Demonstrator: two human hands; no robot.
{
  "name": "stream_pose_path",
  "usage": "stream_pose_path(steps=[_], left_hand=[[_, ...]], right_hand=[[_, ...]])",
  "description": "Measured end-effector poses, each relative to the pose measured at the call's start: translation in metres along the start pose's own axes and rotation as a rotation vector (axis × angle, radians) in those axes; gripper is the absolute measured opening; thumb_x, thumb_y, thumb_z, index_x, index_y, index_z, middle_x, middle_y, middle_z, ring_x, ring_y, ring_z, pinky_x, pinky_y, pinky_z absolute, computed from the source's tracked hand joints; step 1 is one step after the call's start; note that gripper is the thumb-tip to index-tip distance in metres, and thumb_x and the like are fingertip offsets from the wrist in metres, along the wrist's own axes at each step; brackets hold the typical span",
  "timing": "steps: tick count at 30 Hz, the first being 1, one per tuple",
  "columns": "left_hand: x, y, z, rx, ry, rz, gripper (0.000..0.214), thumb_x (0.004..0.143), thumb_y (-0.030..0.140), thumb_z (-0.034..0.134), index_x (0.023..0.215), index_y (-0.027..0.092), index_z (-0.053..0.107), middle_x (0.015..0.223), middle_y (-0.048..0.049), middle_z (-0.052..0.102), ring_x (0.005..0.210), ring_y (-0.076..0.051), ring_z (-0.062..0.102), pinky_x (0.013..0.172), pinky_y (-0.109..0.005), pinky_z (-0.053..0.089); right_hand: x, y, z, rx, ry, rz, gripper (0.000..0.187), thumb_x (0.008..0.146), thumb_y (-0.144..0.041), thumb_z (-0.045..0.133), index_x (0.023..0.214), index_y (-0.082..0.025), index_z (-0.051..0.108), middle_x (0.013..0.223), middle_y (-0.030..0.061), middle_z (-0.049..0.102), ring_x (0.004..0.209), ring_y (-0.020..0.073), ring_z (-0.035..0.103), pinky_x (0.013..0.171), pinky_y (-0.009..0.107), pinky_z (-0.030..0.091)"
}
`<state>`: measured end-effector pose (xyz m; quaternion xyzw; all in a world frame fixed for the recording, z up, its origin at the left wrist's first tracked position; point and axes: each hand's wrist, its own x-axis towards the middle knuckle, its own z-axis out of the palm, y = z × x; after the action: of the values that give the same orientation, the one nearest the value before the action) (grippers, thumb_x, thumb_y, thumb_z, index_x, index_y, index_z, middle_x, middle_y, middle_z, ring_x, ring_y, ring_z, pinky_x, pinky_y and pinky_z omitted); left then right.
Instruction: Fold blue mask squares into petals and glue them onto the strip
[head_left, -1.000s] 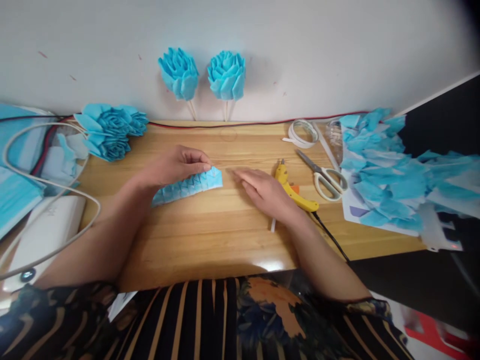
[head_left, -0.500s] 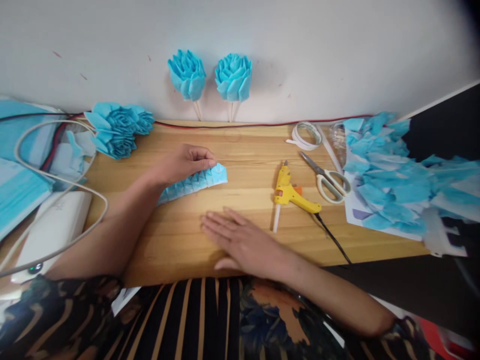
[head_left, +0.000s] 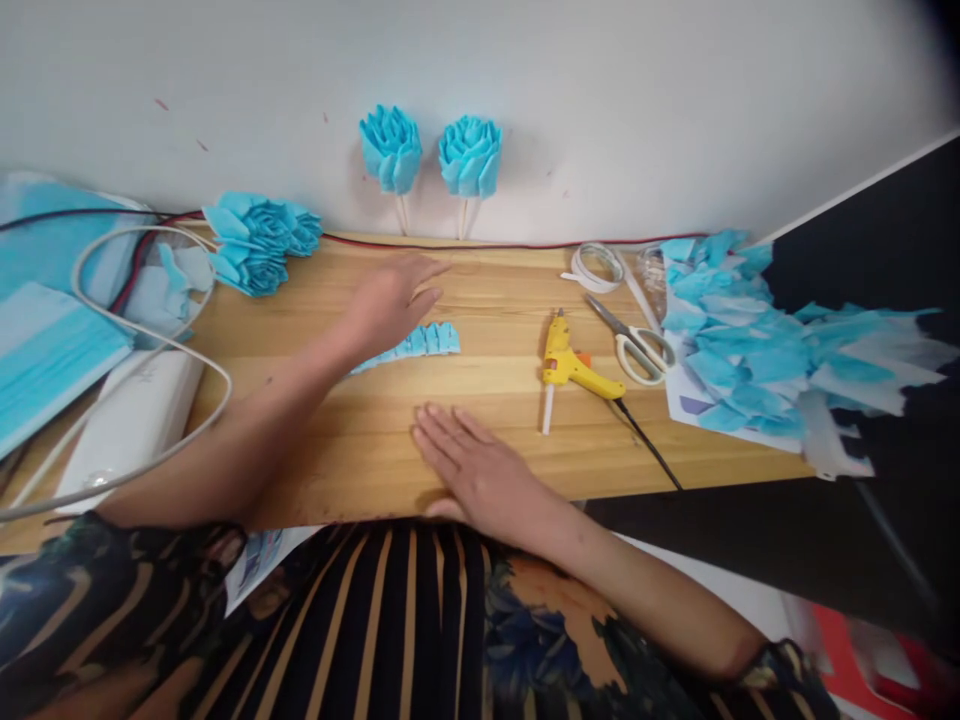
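A folded strip of light blue paper (head_left: 431, 341) with a row of pleats lies on the wooden table (head_left: 360, 440). My left hand (head_left: 391, 300) is over the table just behind the strip, fingers stretched out and holding nothing; its wrist hides the strip's left part. Flat on the table in front of the strip rests my right hand (head_left: 480, 465), fingers extended and nothing in it. To its right lies a yellow hot glue gun (head_left: 562, 360) with a white glue stick in its back end.
Two blue paper flowers (head_left: 391, 150) on sticks lean against the wall; more blue flowers (head_left: 259, 240) lie at left beside a white box (head_left: 135, 420) and looped cable. Scissors (head_left: 637, 345), a tape roll (head_left: 598, 268) and heaped blue petals (head_left: 739, 340) are at right.
My left hand has let go of the pleated strip and moved up and away with its fingers straightened. The strip now lies on the table. My right hand stays flat; the view has shifted slightly.
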<state>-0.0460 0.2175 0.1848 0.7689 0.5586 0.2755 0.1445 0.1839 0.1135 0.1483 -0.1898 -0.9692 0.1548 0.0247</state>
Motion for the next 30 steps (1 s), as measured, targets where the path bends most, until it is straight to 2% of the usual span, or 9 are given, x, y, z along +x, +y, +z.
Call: stream_pose_path(steps=[6, 8, 12, 16, 19, 21, 24, 28, 30], left_hand=[[-0.032, 0.026, -0.011, 0.038, -0.019, 0.070, 0.042, 0.099, 0.031, 0.041, 0.133, 0.016, 0.060, 0.137, -0.0115, 0.063, 0.130, -0.027, 0.055, 0.111, -0.044, 0.040], [-0.051, 0.029, -0.014, 0.050, -0.022, 0.086, 0.042, 0.099, 0.032, 0.040, 0.132, 0.015, 0.061, 0.135, -0.0126, 0.065, 0.128, -0.027, 0.057, 0.110, -0.045, 0.042], [-0.092, 0.016, -0.024, 0.136, -0.013, 0.032, 0.043, 0.098, 0.037, 0.044, 0.134, 0.018, 0.059, 0.134, -0.0127, 0.066, 0.124, -0.027, 0.059, 0.107, -0.045, 0.044], [-0.119, -0.013, -0.032, 0.321, -0.021, -0.059, 0.053, 0.093, 0.043, 0.052, 0.141, 0.020, 0.052, 0.143, -0.0138, 0.058, 0.132, -0.030, 0.052, 0.111, -0.047, 0.039], [-0.125, -0.029, -0.031, 0.419, -0.104, -0.109, 0.058, 0.092, 0.043, 0.054, 0.144, 0.019, 0.047, 0.147, -0.0154, 0.053, 0.135, -0.031, 0.049, 0.113, -0.048, 0.036], [-0.123, -0.033, -0.028, 0.431, -0.135, -0.114, 0.057, 0.093, 0.041, 0.052, 0.145, 0.018, 0.046, 0.147, -0.0157, 0.053, 0.134, -0.031, 0.049, 0.113, -0.046, 0.035], [-0.116, -0.036, -0.025, 0.429, -0.136, -0.122, 0.055, 0.095, 0.040, 0.048, 0.145, 0.016, 0.046, 0.142, -0.0163, 0.057, 0.130, -0.032, 0.052, 0.110, -0.046, 0.037], [-0.107, -0.039, -0.024, 0.487, -0.104, -0.185, 0.056, 0.096, 0.038, 0.045, 0.146, 0.015, 0.044, 0.132, -0.0187, 0.062, 0.121, -0.036, 0.056, 0.103, -0.048, 0.042], [-0.106, -0.039, -0.025, 0.507, -0.096, -0.180, 0.055, 0.096, 0.040, 0.045, 0.146, 0.016, 0.043, 0.132, -0.0176, 0.062, 0.121, -0.036, 0.056, 0.103, -0.048, 0.042]], right_hand=[[-0.007, -0.025, -0.007, 0.188, -0.064, -0.312, 0.046, 0.106, -0.038, 0.035, 0.141, -0.017, 0.052, 0.152, 0.0036, 0.049, 0.147, 0.0141, 0.036, 0.126, 0.034, 0.022], [-0.012, -0.014, -0.019, 0.226, 0.018, -0.200, 0.047, 0.106, -0.036, 0.033, 0.145, -0.015, 0.048, 0.151, 0.0059, 0.050, 0.144, 0.0148, 0.041, 0.124, 0.037, 0.027], [-0.012, 0.036, -0.044, 0.122, 0.240, 0.241, 0.051, 0.103, -0.037, 0.036, 0.150, -0.018, 0.043, 0.151, 0.0127, 0.049, 0.143, 0.0246, 0.044, 0.117, 0.052, 0.039], [0.016, 0.098, -0.057, -0.049, 0.200, 0.319, 0.052, 0.098, -0.029, 0.044, 0.145, -0.008, 0.047, 0.152, 0.0210, 0.046, 0.144, 0.0330, 0.040, 0.117, 0.058, 0.034], [0.038, 0.119, -0.055, -0.101, 0.162, 0.384, 0.048, 0.095, -0.029, 0.049, 0.139, -0.009, 0.053, 0.146, 0.0225, 0.052, 0.140, 0.0368, 0.045, 0.113, 0.063, 0.036], [0.042, 0.111, -0.048, -0.102, 0.147, 0.393, 0.050, 0.096, -0.035, 0.049, 0.140, -0.010, 0.053, 0.147, 0.0219, 0.052, 0.140, 0.0370, 0.045, 0.113, 0.062, 0.037], [0.026, 0.068, -0.030, -0.065, 0.083, 0.310, 0.067, 0.097, -0.049, 0.049, 0.148, -0.006, 0.042, 0.157, 0.0229, 0.037, 0.147, 0.0351, 0.034, 0.120, 0.055, 0.031], [-0.025, 0.000, -0.001, -0.039, 0.003, 0.042, 0.070, 0.096, -0.047, 0.053, 0.154, -0.012, 0.034, 0.161, 0.0159, 0.029, 0.152, 0.0276, 0.023, 0.124, 0.051, 0.027], [-0.061, -0.018, 0.010, -0.020, 0.016, -0.017, 0.067, 0.097, -0.043, 0.053, 0.155, -0.017, 0.033, 0.158, 0.0118, 0.038, 0.150, 0.0245, 0.030, 0.121, 0.050, 0.033]])
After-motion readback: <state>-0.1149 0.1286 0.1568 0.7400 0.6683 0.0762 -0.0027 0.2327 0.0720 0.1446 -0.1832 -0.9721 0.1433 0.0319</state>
